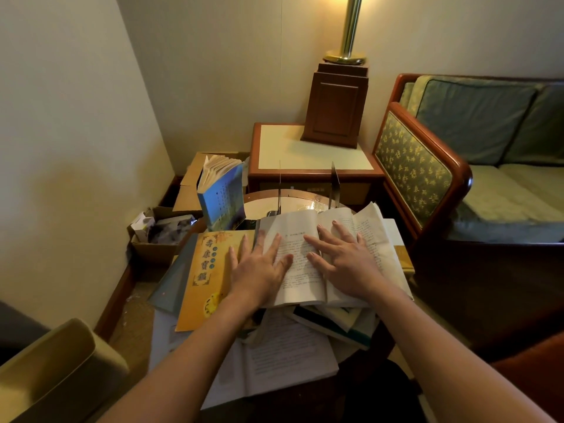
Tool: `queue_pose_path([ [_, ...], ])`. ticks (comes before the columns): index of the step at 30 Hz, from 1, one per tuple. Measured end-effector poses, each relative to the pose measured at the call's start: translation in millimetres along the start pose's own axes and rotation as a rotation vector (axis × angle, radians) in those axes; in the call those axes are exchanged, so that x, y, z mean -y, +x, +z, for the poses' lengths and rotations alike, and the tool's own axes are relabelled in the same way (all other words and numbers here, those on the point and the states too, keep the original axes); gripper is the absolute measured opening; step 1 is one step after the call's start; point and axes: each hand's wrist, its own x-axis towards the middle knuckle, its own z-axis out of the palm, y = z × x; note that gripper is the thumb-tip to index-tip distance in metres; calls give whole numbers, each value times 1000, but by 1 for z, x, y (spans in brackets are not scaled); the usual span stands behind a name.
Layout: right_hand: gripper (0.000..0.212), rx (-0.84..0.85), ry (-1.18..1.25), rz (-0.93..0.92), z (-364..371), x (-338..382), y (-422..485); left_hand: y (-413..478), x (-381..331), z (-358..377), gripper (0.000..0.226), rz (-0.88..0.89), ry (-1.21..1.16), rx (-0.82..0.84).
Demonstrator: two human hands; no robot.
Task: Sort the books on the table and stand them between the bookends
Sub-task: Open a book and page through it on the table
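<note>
**Two flat hands on one open book**

The left hand [259,267] and right hand [345,264] lie spread, fingers wide, gripping nothing, on one open book [305,270]. One yellow book [201,276] lies alongside; one blue book [221,199] stands behind. Two bookends [334,186] rise on the counter [293,206].
</note>
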Motion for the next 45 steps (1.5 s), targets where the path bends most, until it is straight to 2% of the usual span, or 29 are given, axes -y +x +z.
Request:
queue_pose_path([
  [3, 53, -6, 11, 1, 0, 0, 1, 16, 4, -7, 88, -59, 3, 41],
  [8, 53, -4, 21, 4, 1, 0, 0, 27, 7, -15, 101, -61, -105, 76],
  [13, 52, -5, 38, 3, -1, 0, -1, 29, 12, -22, 127, -27, -247, -8],
  [19, 52, -7, 38, 8, 0, -1, 0, 22, 14, -27, 114, 3, -658, -125],
  [22, 52, -13, 32, 19, 0, 1, -1, 15, 5, -36, 97, 39, -767, -187],
  [24, 53, -15, 40, 24, -1, 1, -1, 8, 1, -40, 89, 25, -846, -155],
  [28, 53, -22, 55, 17, -1, 0, -2, -10, 4, -39, 72, -3, -953, 34],
  [31, 54, -21, 51, 17, -1, 1, -3, -21, 5, -36, 66, -14, -1049, 76],
  [40, 70, -74, 90, 62, -12, 13, -29, -20, -6, -51, 66, 26, -1116, 80],
  [45, 85, -115, 241, 113, -18, 17, -44, -18, -14, -56, 70, 65, -899, 12],
])
